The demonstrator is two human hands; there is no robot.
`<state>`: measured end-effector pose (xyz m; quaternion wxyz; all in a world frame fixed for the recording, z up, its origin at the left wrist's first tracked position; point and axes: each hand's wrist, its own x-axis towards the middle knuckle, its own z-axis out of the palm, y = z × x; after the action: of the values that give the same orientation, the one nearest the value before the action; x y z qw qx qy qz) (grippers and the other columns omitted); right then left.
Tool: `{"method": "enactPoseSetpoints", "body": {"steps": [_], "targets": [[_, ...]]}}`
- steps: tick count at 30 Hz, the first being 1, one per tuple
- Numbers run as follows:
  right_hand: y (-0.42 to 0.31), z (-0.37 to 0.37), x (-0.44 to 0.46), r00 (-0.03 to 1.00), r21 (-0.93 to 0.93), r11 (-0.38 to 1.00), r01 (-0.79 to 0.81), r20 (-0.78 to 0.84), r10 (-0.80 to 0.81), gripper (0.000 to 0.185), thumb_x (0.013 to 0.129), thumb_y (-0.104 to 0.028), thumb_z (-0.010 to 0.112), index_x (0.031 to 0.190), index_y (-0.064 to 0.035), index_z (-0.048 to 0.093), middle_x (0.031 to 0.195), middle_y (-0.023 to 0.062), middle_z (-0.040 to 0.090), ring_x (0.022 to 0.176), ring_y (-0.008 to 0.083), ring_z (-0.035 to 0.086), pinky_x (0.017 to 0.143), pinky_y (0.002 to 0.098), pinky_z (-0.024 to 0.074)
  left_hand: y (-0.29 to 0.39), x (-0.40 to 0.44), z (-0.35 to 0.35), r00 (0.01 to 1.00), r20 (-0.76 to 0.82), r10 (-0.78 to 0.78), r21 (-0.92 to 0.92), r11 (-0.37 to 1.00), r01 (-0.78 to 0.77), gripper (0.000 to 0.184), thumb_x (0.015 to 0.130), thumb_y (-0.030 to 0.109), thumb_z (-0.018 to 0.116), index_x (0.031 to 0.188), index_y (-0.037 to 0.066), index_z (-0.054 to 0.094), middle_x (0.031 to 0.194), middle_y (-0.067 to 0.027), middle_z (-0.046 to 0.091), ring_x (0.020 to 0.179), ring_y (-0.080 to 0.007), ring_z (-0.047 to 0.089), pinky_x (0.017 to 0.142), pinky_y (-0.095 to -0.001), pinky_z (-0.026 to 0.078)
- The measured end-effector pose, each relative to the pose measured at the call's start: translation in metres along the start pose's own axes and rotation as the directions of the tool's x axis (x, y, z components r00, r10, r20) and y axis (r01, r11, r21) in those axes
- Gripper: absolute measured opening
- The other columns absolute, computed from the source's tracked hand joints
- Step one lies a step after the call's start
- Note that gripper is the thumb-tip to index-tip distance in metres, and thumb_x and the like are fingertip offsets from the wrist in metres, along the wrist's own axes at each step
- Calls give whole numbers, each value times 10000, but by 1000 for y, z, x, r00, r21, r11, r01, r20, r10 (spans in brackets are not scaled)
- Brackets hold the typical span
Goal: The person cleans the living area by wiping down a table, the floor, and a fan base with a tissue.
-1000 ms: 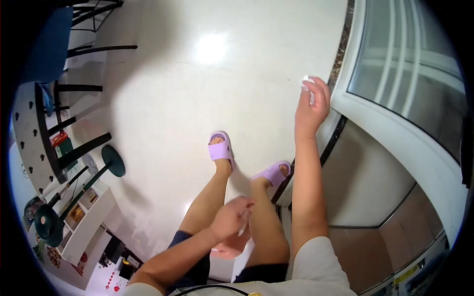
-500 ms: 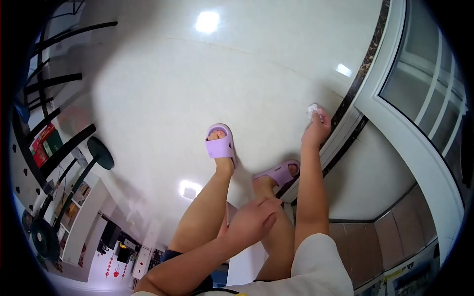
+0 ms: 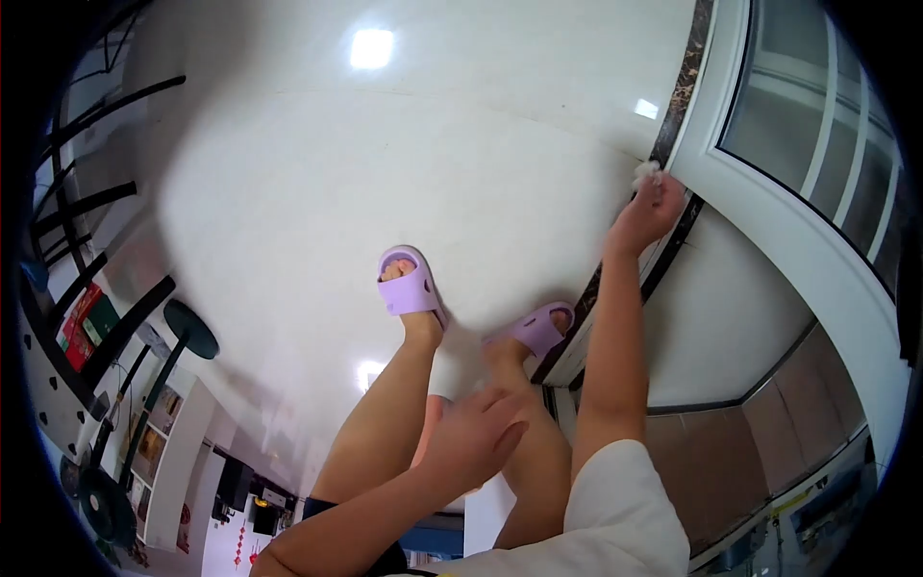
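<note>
My right hand (image 3: 659,204), out at the end of my stretched arm, is closed on a crumpled white tissue (image 3: 647,174) beside the door frame. The tissue sticks out past the fingertips. My left hand (image 3: 473,440) is in front of my legs, its fingers bent and smeared by motion; whether it holds anything is hidden. Just behind it, a pink object (image 3: 431,423) shows in part between my legs. A white surface (image 3: 486,510) lies below, partly covered by my arm and leg.
Purple slippers (image 3: 409,288) are on my feet on the pale floor (image 3: 288,192). A white framed glass door (image 3: 707,144) stands at the right, with a dark threshold strip. Black chair legs (image 3: 130,327), a green round-based stand (image 3: 190,329) and white shelves (image 3: 183,433) are at the left.
Over the last second my right hand went down, then came up and right with the tissue, nearer the door frame. My left hand moved slightly right, then back left. The view has shifted.
</note>
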<state>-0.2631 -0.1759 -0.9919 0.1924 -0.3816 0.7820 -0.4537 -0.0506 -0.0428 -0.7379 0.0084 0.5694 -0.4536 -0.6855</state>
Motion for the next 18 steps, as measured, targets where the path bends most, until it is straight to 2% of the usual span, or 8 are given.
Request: {"method": "enactPoseSetpoints", "body": {"steps": [3,6,8,10,12,14,16,18], "targets": [[-61,43,30,934,-68,936,346,118,-337,113,800,-64,557,886,-44,627,1035,107,518,898,220,547,770,291,463,5,-1,-6,1000,13,23,29,999,-23,305,786,148,595,1083,99,546,1026,-119,568,901,-316,551,758,-385,462],[-60,123,33,723,-91,723,685,202,-660,83,757,-54,572,820,-62,625,954,114,567,892,266,539,773,335,464,11,-1,-18,997,39,64,51,997,-66,321,780,145,601,1090,93,537,1037,-121,560,902,-310,549,765,-384,466],[-12,162,10,664,-131,755,643,587,-463,107,723,-58,567,793,-83,644,886,109,593,887,282,541,801,369,450,11,1,-25,997,44,62,77,995,-65,322,773,141,606,1081,81,536,1031,-120,563,900,-307,552,772,-392,463],[-4,170,12,603,-73,699,711,574,-554,70,706,-62,575,749,-67,631,907,101,594,865,278,544,790,382,448,3,2,-30,998,2,63,88,994,-63,323,771,142,605,1079,76,535,1030,-118,564,900,-308,553,776,-394,459],[-9,177,18,740,-66,785,616,390,-548,55,694,-33,577,731,-48,616,895,90,596,847,268,552,767,361,455,2,-2,-33,997,-39,61,82,995,-58,323,770,142,605,1078,72,534,1028,-117,566,899,-310,554,781,-395,456],[-52,178,35,931,22,952,305,203,-303,43,703,-16,591,737,-30,613,862,85,593,832,251,561,738,333,459,8,-4,-38,996,33,77,154,985,-81,321,775,150,603,1078,70,530,1032,-114,568,904,-304,560,786,-387,452],[-119,198,68,920,141,910,391,-29,-391,29,728,-11,596,749,-16,616,824,83,592,815,240,568,717,314,458,9,-3,-45,980,4,197,183,964,-194,331,783,165,601,1092,72,525,1041,-118,568,902,-297,566,783,-385,451],[-171,242,119,808,190,785,589,-154,-569,38,759,-64,614,791,-48,629,835,57,601,779,174,570,703,287,456,15,1,-65,976,23,216,233,948,-216,345,785,176,603,1108,82,525,1053,-114,563,918,-286,560,782,-388,448]]}}
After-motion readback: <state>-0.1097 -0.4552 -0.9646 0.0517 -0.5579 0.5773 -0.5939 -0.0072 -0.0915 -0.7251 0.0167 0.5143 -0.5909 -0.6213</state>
